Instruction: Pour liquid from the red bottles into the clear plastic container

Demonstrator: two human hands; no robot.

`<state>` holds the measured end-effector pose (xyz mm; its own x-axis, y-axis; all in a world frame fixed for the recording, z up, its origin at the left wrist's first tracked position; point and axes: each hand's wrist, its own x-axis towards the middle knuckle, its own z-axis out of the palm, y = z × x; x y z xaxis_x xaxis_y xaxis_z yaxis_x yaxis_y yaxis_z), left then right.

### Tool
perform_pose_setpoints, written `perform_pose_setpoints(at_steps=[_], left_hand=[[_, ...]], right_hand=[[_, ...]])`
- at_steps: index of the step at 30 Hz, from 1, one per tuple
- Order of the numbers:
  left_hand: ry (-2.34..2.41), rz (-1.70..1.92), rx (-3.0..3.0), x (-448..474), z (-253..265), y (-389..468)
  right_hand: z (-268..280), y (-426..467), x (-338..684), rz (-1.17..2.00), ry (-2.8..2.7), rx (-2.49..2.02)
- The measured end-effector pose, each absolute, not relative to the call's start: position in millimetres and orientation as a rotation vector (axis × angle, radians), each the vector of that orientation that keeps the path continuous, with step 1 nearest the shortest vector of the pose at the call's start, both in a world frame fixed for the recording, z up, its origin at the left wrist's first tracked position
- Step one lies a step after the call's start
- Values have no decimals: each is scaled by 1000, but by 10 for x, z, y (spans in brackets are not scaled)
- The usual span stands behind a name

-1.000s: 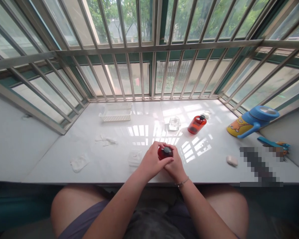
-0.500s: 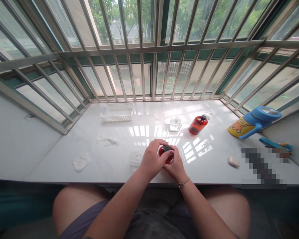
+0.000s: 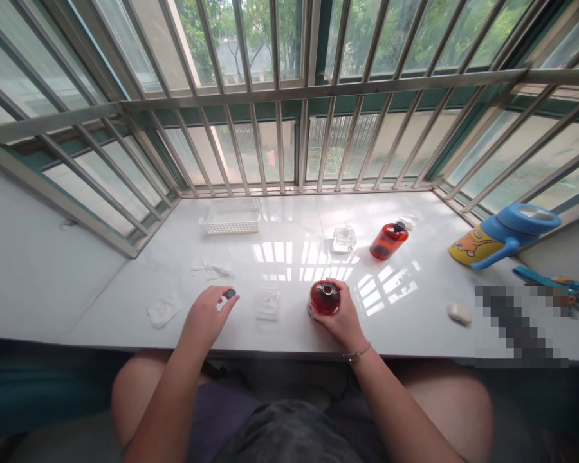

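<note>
A round red bottle point(image 3: 325, 299) stands uncapped on the white surface, its dark round mouth facing up. My right hand point(image 3: 341, 316) is closed around its right and near side. Off to the left, my left hand point(image 3: 206, 316) pinches a small black bottle cap point(image 3: 229, 294) between thumb and fingers, just above the surface. Between the two hands lies a clear square container point(image 3: 267, 303). Farther back sits another clear glass piece point(image 3: 343, 239), and beside it a second red bottle point(image 3: 388, 242) with its black cap on.
A white perforated basket point(image 3: 231, 218) stands at the back left. Crumpled white tissue point(image 3: 163, 313) and thin clear plastic point(image 3: 213, 268) lie on the left. At the right are a blue and yellow flask point(image 3: 502, 236), a pale rounded case point(image 3: 459, 314) and a blue strap point(image 3: 535, 278). Metal bars point(image 3: 318, 90) edge the back.
The black cap has come off the red bottle. My left hand has carried it away to the left, while my right hand still holds the bottle. The view has shifted slightly.
</note>
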<state>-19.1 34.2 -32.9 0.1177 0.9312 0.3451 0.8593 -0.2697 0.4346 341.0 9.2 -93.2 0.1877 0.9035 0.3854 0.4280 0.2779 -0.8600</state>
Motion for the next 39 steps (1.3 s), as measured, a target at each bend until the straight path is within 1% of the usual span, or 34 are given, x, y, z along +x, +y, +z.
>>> perform_pose_setpoints(at_steps=[5,8,10,15,18,24,28,32,36,39], left_hand=[[1950,574,2340,-514,-629,316],[2010,400,2305,-536,-669,298],[1967,369,2266,-511,-661,289],[1751,434,2231,-437,-624,264],[1701,495,2243,-405,-597,242],[1569,747,2130,-138,-464,166],[1517,721,1887,203,-434,188],[1527,672,1752,454,-510,287],[1502,756,1570,565,-624,308],[1477,824,1516,614,-615,232]], right_hand=[[-945,82,3409,546,-1418,-1338],[-948,80,3405,539,-1417,-1342],[-946,79,3401,528,-1417,-1342],[-930,75,3394,505,-1425,-1338],[-924,73,3395,505,-1426,-1338],[-916,53,3392,527,-1428,-1351],[-918,17,3383,586,-1382,-1388],[-926,-20,3391,682,-1344,-1457],[-943,-33,3393,729,-1317,-1501],[-940,-35,3383,743,-1308,-1465]])
